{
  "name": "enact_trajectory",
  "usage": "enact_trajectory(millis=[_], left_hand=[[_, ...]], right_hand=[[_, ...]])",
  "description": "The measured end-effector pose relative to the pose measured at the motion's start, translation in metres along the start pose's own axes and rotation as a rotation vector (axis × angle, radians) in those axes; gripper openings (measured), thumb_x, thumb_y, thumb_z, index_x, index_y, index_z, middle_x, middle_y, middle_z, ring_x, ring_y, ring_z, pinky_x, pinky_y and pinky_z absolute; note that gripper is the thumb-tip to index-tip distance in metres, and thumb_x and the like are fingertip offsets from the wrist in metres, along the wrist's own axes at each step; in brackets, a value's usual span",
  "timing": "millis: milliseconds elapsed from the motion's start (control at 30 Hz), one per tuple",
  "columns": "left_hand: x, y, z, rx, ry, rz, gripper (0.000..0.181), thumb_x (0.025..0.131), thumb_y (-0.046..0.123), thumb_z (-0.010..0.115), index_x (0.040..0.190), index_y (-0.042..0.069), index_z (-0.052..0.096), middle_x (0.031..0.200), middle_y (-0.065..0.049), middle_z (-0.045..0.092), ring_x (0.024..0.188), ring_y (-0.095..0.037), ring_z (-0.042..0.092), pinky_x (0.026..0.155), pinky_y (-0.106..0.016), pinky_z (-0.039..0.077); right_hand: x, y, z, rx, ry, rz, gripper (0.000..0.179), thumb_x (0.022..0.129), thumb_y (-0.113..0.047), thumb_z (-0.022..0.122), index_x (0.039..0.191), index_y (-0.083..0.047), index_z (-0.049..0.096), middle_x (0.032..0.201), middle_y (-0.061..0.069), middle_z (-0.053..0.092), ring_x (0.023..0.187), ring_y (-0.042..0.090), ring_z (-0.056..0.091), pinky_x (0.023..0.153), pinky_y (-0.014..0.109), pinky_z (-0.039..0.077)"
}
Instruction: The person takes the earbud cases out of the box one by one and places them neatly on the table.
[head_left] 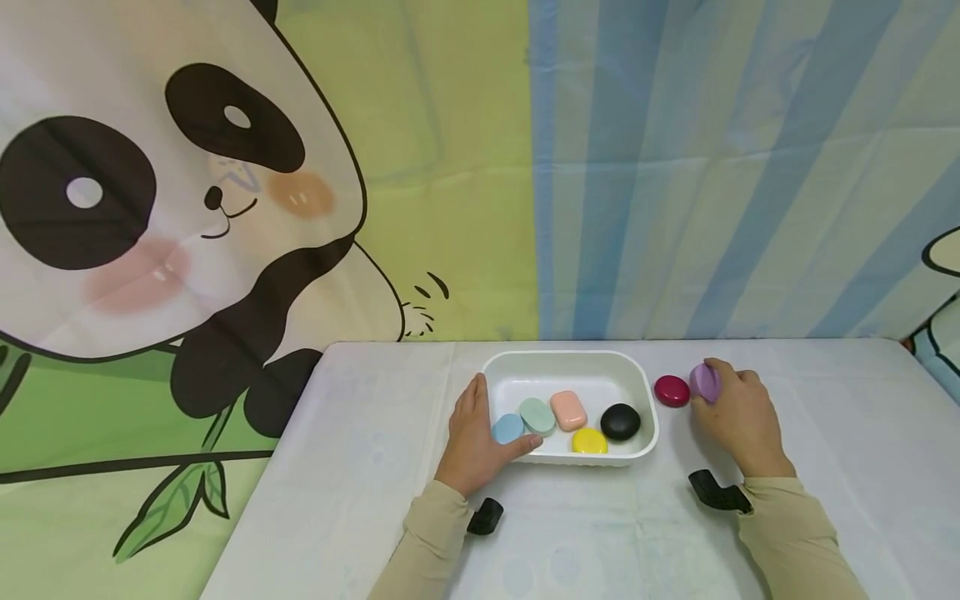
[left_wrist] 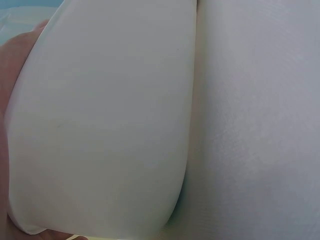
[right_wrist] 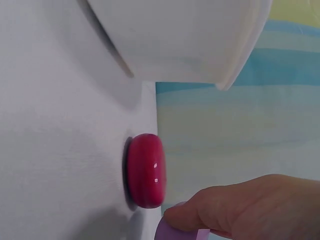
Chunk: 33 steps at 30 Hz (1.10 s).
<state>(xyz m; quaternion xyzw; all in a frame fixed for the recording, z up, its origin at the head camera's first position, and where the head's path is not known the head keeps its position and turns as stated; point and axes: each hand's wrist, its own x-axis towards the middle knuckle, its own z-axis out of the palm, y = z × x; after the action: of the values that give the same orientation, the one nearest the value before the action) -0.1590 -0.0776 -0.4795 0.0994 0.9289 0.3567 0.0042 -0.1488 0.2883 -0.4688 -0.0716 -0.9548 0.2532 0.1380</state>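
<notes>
My left hand (head_left: 480, 442) holds the left front corner of a white tray (head_left: 570, 358), its fingers along the left wall and its thumb over the front rim. Inside the tray lie a light blue round piece (head_left: 507, 428), a mint green disc (head_left: 537, 416), a pink rounded block (head_left: 568, 410), a yellow round piece (head_left: 589, 441) and a black round piece (head_left: 620, 422). To the right of the tray, my right hand (head_left: 742, 417) pinches a purple round piece (head_left: 705, 382) between thumb and fingers. Beside it a glossy red oval piece (right_wrist: 146, 171) rests on the table.
A white cloth covers the table (head_left: 585, 533). Behind its back edge hangs a printed curtain (head_left: 450, 183) with a panda and blue stripes. Black wrist mounts (head_left: 718, 492) stick out by both sleeves.
</notes>
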Motion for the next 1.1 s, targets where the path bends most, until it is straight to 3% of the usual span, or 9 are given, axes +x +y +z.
enact_trajectory(millis=[367,733,1100], left_hand=[[-0.001,0.000,0.000,0.002,-0.002,0.000,0.129,0.073,0.065,0.080,0.161,0.001,0.010,0.166,-0.015,0.016,0.150,-0.033,0.018,0.119,-0.053,0.022],[-0.001,-0.001,-0.001,-0.004,0.006,-0.003,0.129,0.073,0.067,0.079,0.161,0.002,0.010,0.166,-0.014,0.015,0.151,-0.032,0.017,0.119,-0.053,0.020],[0.000,-0.001,0.000,-0.012,-0.005,-0.006,0.129,0.073,0.067,0.079,0.161,0.003,0.010,0.166,-0.013,0.015,0.151,-0.032,0.017,0.119,-0.053,0.021]], right_hand=[[-0.001,0.010,0.007,-0.044,-0.082,0.063,0.056,0.085,-0.010,0.065,0.134,0.011,0.047,0.113,0.046,0.046,0.098,0.060,0.051,0.076,0.068,0.048],[0.002,0.012,0.011,-0.056,-0.109,0.089,0.056,0.088,-0.013,0.062,0.136,0.011,0.046,0.116,0.046,0.044,0.102,0.061,0.049,0.079,0.069,0.048],[0.000,0.001,0.001,-0.015,-0.040,0.082,0.056,0.089,-0.016,0.063,0.138,0.008,0.048,0.129,0.045,0.039,0.114,0.062,0.039,0.076,0.072,0.046]])
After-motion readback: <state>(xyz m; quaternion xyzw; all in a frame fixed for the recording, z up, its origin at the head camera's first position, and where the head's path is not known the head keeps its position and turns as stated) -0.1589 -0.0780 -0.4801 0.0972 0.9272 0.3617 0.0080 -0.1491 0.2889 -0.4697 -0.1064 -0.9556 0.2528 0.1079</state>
